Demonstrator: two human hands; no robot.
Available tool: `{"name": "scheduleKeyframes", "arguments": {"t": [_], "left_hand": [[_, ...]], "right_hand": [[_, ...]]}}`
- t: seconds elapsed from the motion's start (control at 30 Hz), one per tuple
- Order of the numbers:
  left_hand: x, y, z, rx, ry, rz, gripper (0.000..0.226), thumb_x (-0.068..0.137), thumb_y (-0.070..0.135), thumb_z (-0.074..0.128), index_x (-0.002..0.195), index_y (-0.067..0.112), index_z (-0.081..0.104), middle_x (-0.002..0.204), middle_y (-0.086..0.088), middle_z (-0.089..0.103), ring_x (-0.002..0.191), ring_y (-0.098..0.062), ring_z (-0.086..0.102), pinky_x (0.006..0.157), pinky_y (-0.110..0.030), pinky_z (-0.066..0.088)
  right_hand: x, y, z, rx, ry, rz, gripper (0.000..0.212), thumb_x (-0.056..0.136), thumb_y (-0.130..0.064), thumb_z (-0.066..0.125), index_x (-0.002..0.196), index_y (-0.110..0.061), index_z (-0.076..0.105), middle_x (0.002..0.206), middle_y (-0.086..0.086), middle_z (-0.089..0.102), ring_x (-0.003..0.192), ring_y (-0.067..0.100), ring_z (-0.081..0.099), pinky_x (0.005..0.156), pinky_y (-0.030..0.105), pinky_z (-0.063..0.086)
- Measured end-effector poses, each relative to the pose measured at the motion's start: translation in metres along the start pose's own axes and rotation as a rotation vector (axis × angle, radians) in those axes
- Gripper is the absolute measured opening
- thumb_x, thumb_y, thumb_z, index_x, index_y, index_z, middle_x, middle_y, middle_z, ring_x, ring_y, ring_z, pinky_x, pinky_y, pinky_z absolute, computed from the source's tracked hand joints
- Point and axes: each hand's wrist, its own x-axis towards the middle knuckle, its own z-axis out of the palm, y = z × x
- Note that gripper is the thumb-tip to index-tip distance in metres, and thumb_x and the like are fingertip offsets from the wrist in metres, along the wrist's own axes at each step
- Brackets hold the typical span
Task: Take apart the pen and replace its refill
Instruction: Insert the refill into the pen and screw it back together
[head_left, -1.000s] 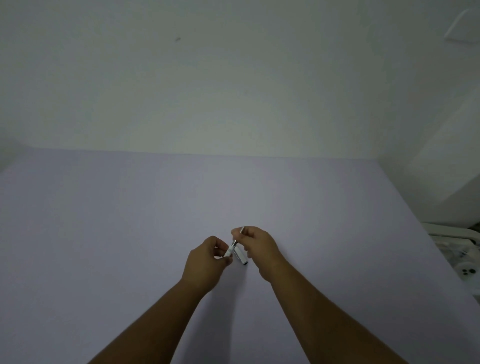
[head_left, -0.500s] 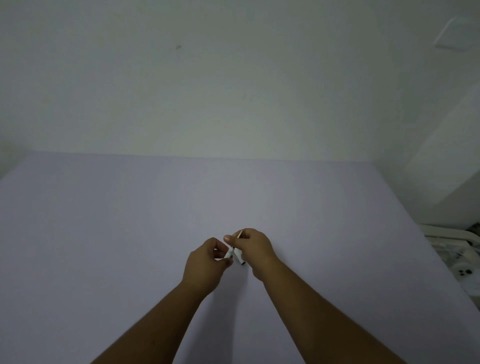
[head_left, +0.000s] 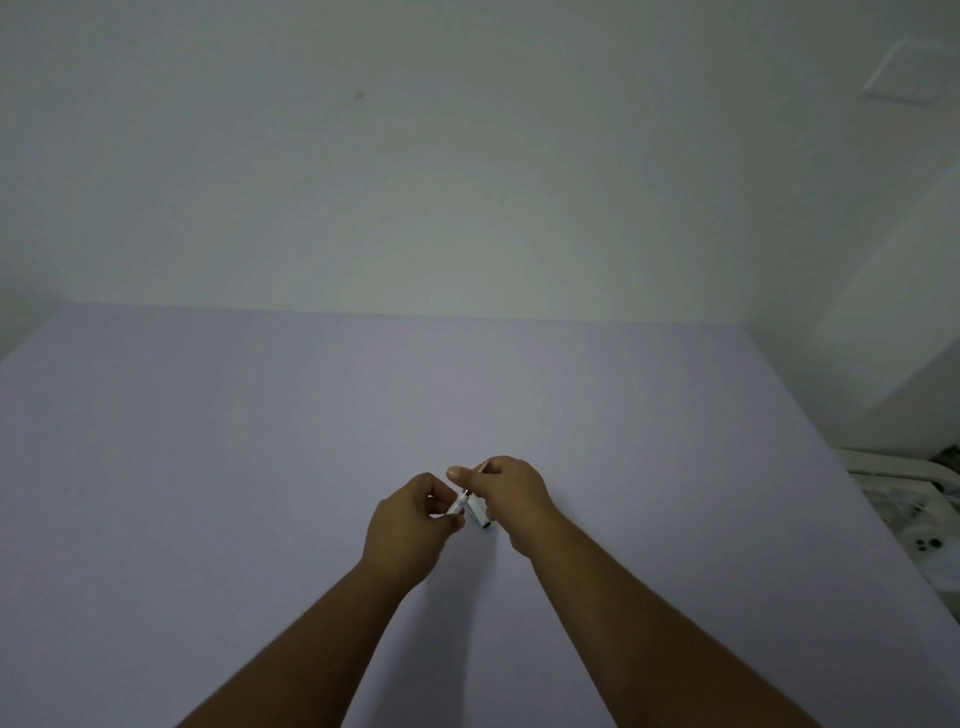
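Observation:
Both hands meet above the middle of the pale lilac table (head_left: 260, 467). My left hand (head_left: 408, 525) pinches a short white and silver pen barrel (head_left: 458, 505) at its end. My right hand (head_left: 506, 493) closes around a thin refill or pen tip (head_left: 483, 466) that pokes out past its fingers, and a second white pen piece (head_left: 478, 512) with a dark end sticks out below that hand. The two pieces touch between the hands; fingers hide how they join.
A plain white wall (head_left: 467, 182) rises behind the table's far edge. At the right, beyond the table's edge, stands a white appliance or frame (head_left: 914, 499) with dark spots on it.
The view has shifted slightly. My right hand has turned a little around the pen, its thumb now lifted toward the left; the hands stay close together over the same spot.

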Motion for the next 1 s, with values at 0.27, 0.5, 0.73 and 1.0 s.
{"name": "scheduleKeyframes", "arguments": {"t": [0.27,0.5,0.73,1.0], "left_hand": [[0.002,-0.001,-0.004,-0.02,-0.014,0.001,0.009,0.078,0.012,0.072,0.084,0.012,0.065,0.092,-0.001,0.074,0.084,-0.011,0.064,0.06,-0.017,0.04],[0.006,0.002,-0.003,-0.015,-0.014,-0.002,0.009,0.079,0.014,0.073,0.084,0.014,0.065,0.093,0.001,0.073,0.089,-0.012,0.065,0.062,-0.014,0.04],[0.006,0.002,-0.003,-0.012,-0.012,0.001,0.009,0.077,0.012,0.073,0.084,0.013,0.066,0.092,0.001,0.074,0.088,-0.011,0.066,0.06,-0.015,0.039],[0.004,0.002,-0.004,-0.002,-0.017,0.007,0.01,0.077,0.013,0.073,0.082,0.014,0.065,0.092,0.001,0.074,0.089,-0.012,0.067,0.061,-0.015,0.04]], "right_hand": [[0.0,0.004,-0.005,-0.061,0.018,0.011,0.036,0.079,-0.04,0.067,0.066,-0.011,0.05,0.067,0.004,0.048,0.058,0.015,0.043,0.061,0.031,0.039],[-0.002,0.006,-0.002,0.098,-0.045,0.004,0.022,0.084,-0.032,0.064,0.084,-0.01,0.068,0.082,0.006,0.06,0.069,0.016,0.05,0.07,0.032,0.043],[-0.001,0.007,-0.002,0.172,-0.052,0.058,0.035,0.084,-0.041,0.062,0.085,-0.006,0.063,0.081,0.007,0.052,0.062,0.014,0.042,0.063,0.028,0.036],[-0.001,0.012,0.001,0.189,-0.044,0.07,0.031,0.081,-0.043,0.066,0.076,-0.014,0.057,0.08,0.004,0.055,0.065,0.014,0.045,0.061,0.026,0.038]]}}
